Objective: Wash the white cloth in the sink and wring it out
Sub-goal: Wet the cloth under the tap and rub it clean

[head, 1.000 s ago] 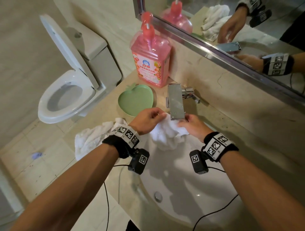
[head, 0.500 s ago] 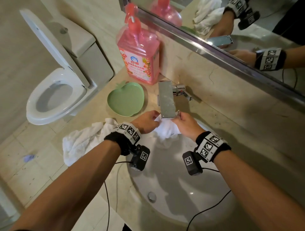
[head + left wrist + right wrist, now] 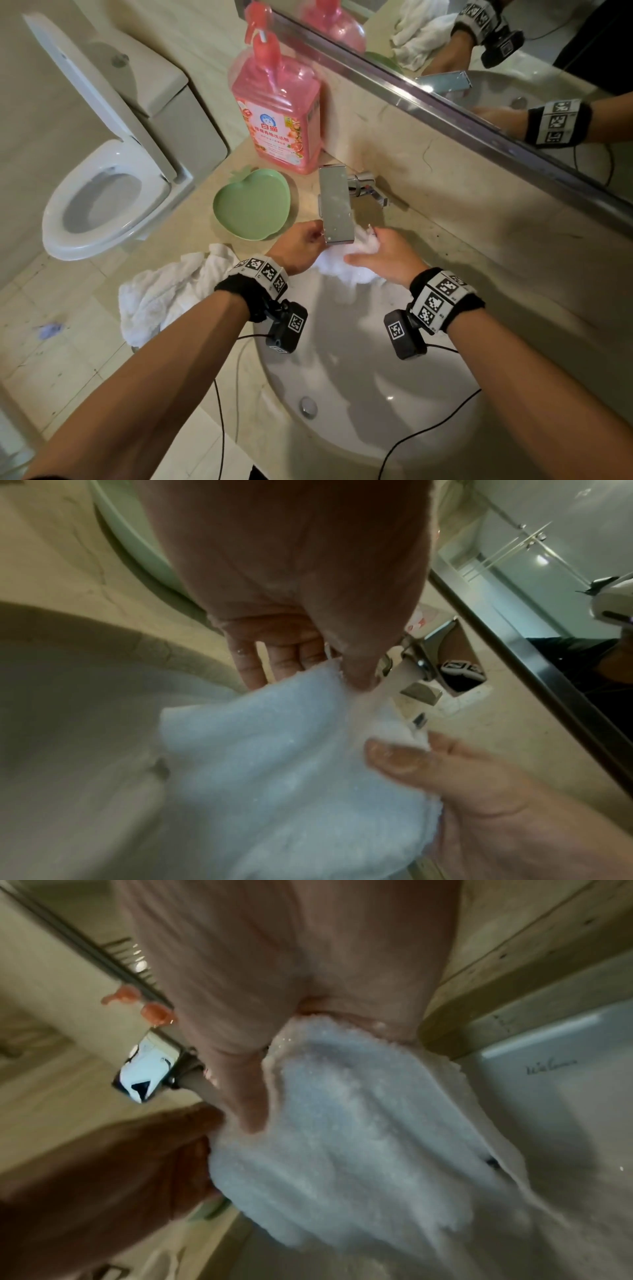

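Note:
I hold the white cloth (image 3: 346,272) over the back of the sink (image 3: 342,438), right under the steel tap spout (image 3: 337,209). My left hand (image 3: 308,241) pinches its left top edge. My right hand (image 3: 371,245) pinches the right top edge, and the rest of the cloth hangs bunched below. In the left wrist view the cloth (image 3: 291,764) is pinched under my left thumb, my right thumb (image 3: 404,758) presses its other corner, and a pale stream from the tap (image 3: 423,664) meets the cloth. The right wrist view shows the cloth (image 3: 359,1137) wet and glistening.
A second white towel (image 3: 164,294) lies on the counter left of the basin. A green apple-shaped dish (image 3: 251,205) and a pink soap bottle (image 3: 277,113) stand behind it. The mirror (image 3: 513,51) runs along the back wall. A toilet (image 3: 102,192) is at far left. The drain (image 3: 308,406) sits low in the bowl.
Both hands have lifted the cloth up and back, closer under the spout, and drawn nearer each other. The cloth is bunched tighter between them.

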